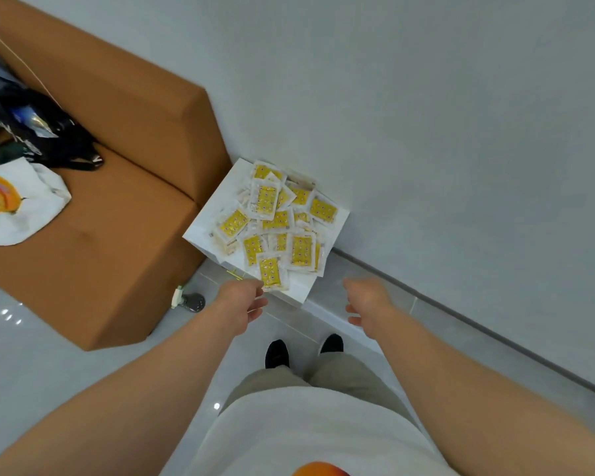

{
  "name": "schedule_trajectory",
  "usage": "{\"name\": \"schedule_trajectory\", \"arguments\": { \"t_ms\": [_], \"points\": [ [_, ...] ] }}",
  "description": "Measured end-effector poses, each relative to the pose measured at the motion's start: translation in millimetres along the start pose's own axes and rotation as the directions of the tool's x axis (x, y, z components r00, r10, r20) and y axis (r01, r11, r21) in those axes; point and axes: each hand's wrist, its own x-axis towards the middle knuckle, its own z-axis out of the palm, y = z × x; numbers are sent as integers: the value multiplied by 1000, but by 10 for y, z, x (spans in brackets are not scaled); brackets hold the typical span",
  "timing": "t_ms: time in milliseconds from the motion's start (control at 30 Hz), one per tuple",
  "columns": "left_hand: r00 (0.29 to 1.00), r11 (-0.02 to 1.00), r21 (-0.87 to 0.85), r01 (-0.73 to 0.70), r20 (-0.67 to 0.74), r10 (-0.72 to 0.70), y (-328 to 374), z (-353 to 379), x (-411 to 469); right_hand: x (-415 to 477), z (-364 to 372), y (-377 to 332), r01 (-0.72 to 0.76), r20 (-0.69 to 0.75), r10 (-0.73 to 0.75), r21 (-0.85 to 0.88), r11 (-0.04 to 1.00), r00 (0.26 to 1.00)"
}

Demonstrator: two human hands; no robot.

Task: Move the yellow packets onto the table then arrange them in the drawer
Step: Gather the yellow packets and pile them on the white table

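Note:
Several yellow packets [275, 221] in clear wrappers lie in a loose pile on a small white table [203, 228] that stands against the wall. My left hand [243, 300] hovers at the table's near edge, fingers relaxed, just below the nearest packet [271, 272]. My right hand [366, 300] is stretched out to the right of the table, above the floor, fingers loosely curled and holding nothing. No drawer is visible.
A brown sofa [117, 201] sits left of the table, carrying a black bag [45, 132] and a white plastic bag [18, 197]. A grey wall rises behind. A small caster [191, 301] rests on the glossy tiled floor. My feet [303, 352] stand before the table.

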Motion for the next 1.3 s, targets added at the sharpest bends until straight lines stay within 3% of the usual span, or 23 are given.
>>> {"name": "schedule_trajectory", "arguments": {
  "t_ms": [167,400,767,900,1033,1133,1300],
  "points": [
    [998,1000,18,22,-62,-20,351,165,386,451,20,-443,27,1,-28,-146,989,1000],
    [993,985,171,9,-114,10,595,469,869,1052,202,-856,96,96,-63,-398,912,993],
    [980,842,525,126,-198,-23,467,687,1943,2224,808,-880,56,112,10,-568,821,994],
    [960,805,552,219,-267,-78,337,762,2290,2549,1018,-868,47,84,7,-614,788,996],
    [940,764,569,304,-310,-143,244,886,2472,2797,1146,-868,62,60,-26,-740,670,998],
    [934,818,483,312,-312,-172,180,932,2627,2912,1216,-879,85,70,-49,-772,629,996],
    [946,853,450,266,-292,-141,97,915,2793,3058,1319,-834,78,50,-61,-753,653,997]
  ]
}}
